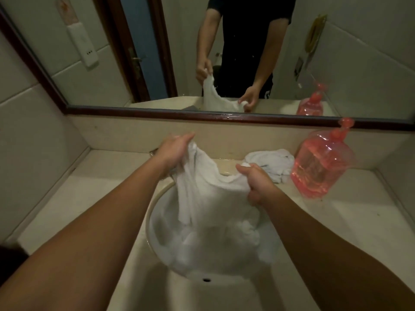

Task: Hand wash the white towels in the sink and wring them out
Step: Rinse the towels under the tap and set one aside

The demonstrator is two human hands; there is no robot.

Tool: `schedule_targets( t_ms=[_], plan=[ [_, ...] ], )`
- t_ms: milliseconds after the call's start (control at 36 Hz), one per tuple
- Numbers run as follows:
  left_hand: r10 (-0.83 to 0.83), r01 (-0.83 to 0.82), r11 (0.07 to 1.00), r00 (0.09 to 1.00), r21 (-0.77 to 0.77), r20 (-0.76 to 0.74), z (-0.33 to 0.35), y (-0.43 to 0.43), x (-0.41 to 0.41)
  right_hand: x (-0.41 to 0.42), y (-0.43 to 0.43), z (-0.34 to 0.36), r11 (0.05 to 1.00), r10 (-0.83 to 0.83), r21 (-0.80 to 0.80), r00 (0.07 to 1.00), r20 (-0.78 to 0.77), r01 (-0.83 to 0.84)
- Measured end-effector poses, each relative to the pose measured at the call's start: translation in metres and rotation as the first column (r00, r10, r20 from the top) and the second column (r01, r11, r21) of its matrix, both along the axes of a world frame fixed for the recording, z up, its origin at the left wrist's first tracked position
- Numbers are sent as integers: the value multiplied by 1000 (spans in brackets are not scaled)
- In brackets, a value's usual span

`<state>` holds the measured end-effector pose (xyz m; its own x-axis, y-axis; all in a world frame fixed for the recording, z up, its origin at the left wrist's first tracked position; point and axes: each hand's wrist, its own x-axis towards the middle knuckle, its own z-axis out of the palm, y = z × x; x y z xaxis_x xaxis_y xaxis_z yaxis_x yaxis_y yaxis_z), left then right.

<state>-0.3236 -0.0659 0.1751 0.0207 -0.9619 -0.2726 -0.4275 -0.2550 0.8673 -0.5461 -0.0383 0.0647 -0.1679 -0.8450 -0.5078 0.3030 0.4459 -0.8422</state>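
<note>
Head view: left hand point(174, 149) and right hand point(256, 179) both grip a wet towel point(202, 194) lifted over the sink point(152, 223) mid-frame

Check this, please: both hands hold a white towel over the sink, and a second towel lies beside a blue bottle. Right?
No: the head view shows a pink bottle, not blue. The rest holds: left hand and right hand hold the towel over the sink.
</note>
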Motion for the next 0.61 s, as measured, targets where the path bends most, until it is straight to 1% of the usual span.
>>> schedule_targets(
  t_ms=[83,111,194,222,250,333,389,444,500,611],
  plan=[
    [42,-42,999,999,-8,31,-11,-3,3,-12,-3,2,995,53,92,997,-63,-47],
    [52,-52,999,998,-14,37,-14,-5,4,-16,-4,1,991,70,122,996,-56,-63],
    [68,-68,998,996,-4,53,-20,-10,7,-20,0,13,967,71,239,996,52,-82],
    [76,-77,997,997,14,32,-20,-11,9,-22,-1,12,962,66,256,993,99,-89],
    [86,-86,995,996,46,-12,-19,-12,11,-23,-1,13,957,77,271,990,115,-105],
    [107,-76,983,977,168,-185,-25,-18,22,-27,3,9,936,105,328,992,77,-124],
    [114,-67,977,967,205,-228,-30,-21,24,-26,3,4,931,123,342,991,48,-132],
    [148,-85,971,948,224,-283,-38,-21,23,-24,2,-4,934,70,349,997,22,-73],
    [179,-102,966,927,238,-331,-48,-20,23,-24,-1,-12,944,4,330,998,55,-22],
    [236,-157,959,902,235,-363,-67,-20,27,-18,3,-3,951,-31,310,998,61,10]
  ],
)
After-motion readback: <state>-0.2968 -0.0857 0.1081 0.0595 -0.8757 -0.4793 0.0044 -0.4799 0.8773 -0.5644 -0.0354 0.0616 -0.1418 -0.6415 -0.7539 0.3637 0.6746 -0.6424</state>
